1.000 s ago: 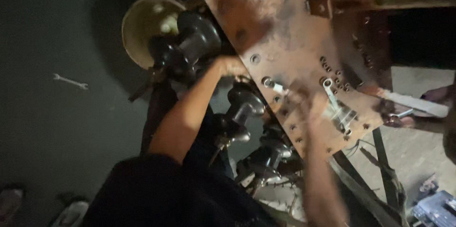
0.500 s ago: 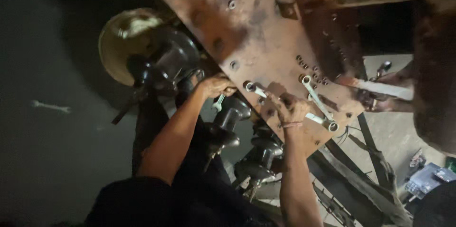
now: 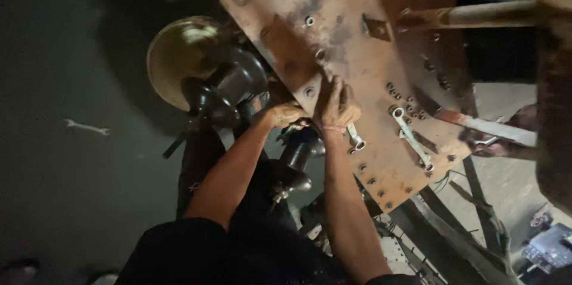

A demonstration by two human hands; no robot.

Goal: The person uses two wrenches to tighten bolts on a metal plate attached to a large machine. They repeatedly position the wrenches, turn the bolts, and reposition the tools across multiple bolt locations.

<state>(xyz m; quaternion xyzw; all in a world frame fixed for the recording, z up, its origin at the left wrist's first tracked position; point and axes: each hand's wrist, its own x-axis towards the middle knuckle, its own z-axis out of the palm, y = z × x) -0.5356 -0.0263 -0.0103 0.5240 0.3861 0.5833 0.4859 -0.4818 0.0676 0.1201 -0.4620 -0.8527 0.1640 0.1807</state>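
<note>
Far left, on the dark floor: a small spanner (image 3: 87,127) lying alone, well apart from the work. Next along, a round brass-coloured disc (image 3: 179,52) with a black hub-like casting (image 3: 229,85) against it.

Left hand (image 3: 285,115) is tucked at the near edge of the rusty steel plate (image 3: 357,40), partly under it; fingers curled, but what they grip I cannot tell, since the plate edge hides them.

Right hand (image 3: 335,106) lies on top of the plate, fingers pressed together and closed round a ring spanner (image 3: 355,138), whose ring end sticks out at the near side of the hand.

Further right, a second, longer wrench (image 3: 412,139) rests loose on the plate among bolt holes. A rusty bar (image 3: 476,15) crosses far right.
</note>
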